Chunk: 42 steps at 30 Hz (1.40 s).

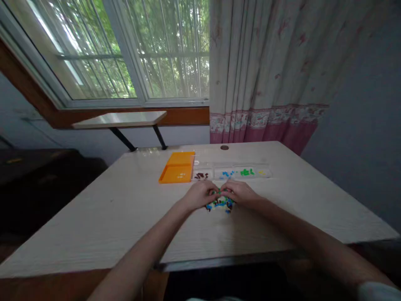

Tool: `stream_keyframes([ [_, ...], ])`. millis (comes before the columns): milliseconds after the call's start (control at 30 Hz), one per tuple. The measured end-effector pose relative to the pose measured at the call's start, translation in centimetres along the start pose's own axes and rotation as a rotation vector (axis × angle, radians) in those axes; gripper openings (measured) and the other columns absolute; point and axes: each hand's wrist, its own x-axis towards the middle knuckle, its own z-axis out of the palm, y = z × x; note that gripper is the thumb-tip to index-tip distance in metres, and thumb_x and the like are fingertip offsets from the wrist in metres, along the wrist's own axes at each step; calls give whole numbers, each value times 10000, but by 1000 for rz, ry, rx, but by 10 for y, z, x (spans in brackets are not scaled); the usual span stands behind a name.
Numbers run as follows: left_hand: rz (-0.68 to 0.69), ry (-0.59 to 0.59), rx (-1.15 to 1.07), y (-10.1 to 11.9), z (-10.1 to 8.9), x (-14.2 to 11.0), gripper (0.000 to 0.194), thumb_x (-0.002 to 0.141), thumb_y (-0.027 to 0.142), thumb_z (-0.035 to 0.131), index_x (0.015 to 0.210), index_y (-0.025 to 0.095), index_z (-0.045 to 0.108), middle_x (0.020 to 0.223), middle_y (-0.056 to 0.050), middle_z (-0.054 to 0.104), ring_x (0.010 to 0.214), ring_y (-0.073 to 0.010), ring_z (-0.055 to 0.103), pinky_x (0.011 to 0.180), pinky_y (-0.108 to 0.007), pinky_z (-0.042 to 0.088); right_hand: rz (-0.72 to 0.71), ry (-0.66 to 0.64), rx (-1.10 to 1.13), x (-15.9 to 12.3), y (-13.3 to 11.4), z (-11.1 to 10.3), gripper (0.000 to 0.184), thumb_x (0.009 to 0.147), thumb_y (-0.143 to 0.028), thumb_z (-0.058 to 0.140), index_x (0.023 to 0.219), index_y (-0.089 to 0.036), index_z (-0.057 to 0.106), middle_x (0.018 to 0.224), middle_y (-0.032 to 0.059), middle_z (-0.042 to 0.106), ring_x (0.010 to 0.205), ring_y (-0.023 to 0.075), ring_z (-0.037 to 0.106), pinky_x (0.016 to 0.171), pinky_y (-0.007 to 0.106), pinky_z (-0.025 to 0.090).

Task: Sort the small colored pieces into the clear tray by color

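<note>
A pile of small mixed pieces point(221, 204) in blue, green, dark brown and pale yellow lies on the table in front of me. At its left edge is my left hand point(202, 194), its fingers curled together over the pieces. My right hand point(239, 193) meets the pile from the right, fingers bent inward and close to the left fingertips. Whatever sits between the fingertips is too small to make out. Just beyond the hands, a clear compartment tray point(271, 170) holds dark brown pieces point(201, 175), blue pieces point(227, 174), green pieces point(247, 172) and a few yellow pieces point(261, 172).
An orange opened box point(176, 172) lies left of the tray on the pale table point(131, 225). A small raised shelf point(120, 118) stands at the back left, below the window. A round dark disc point(224, 147) is at the table's far edge, near the curtain point(266, 75).
</note>
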Motion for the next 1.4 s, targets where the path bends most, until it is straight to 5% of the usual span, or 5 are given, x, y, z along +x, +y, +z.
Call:
stream_keyframes([
  [300, -46, 179, -50, 3, -4, -1, 165, 713, 220, 550, 822, 161, 659, 619, 11, 527, 587, -94, 461, 556, -186, 335, 27, 165, 76, 0, -4, -5, 222, 807, -375, 532, 873, -189, 633, 729, 22, 583, 644, 108, 537, 620, 202, 402],
  [767, -14, 185, -97, 0, -7, -1, 228, 765, 329, 544, 885, 157, 635, 614, 16, 516, 564, -88, 443, 541, -191, 337, -61, 355, 47, -1, -1, -14, 179, 808, -307, 537, 852, -172, 645, 692, 25, 596, 611, 97, 533, 603, 200, 417],
  [967, 127, 64, 35, 12, -1, -1, 238, 809, 333, 493, 944, 177, 613, 833, -48, 592, 798, -150, 526, 718, -256, 403, -65, 593, -54, -7, 11, -39, 136, 798, -249, 556, 871, -168, 637, 690, 26, 612, 580, 96, 506, 566, 207, 407],
  [1167, 315, -81, 230, 38, 21, 1, 379, 830, 346, 470, 1180, 201, 488, 1123, -95, 530, 1030, -211, 470, 857, -334, 366, -85, 648, -87, -9, 12, -48, 124, 794, -219, 556, 873, -171, 640, 673, 19, 611, 564, 92, 501, 552, 205, 412],
  [1400, 335, -110, 285, 37, 28, 0, 240, 871, 256, 404, 1022, 203, 583, 1046, -51, 590, 986, -183, 492, 843, -318, 356, -101, 662, -79, -9, 14, -45, 126, 790, -232, 558, 869, -185, 646, 672, 14, 617, 570, 94, 512, 554, 206, 420],
])
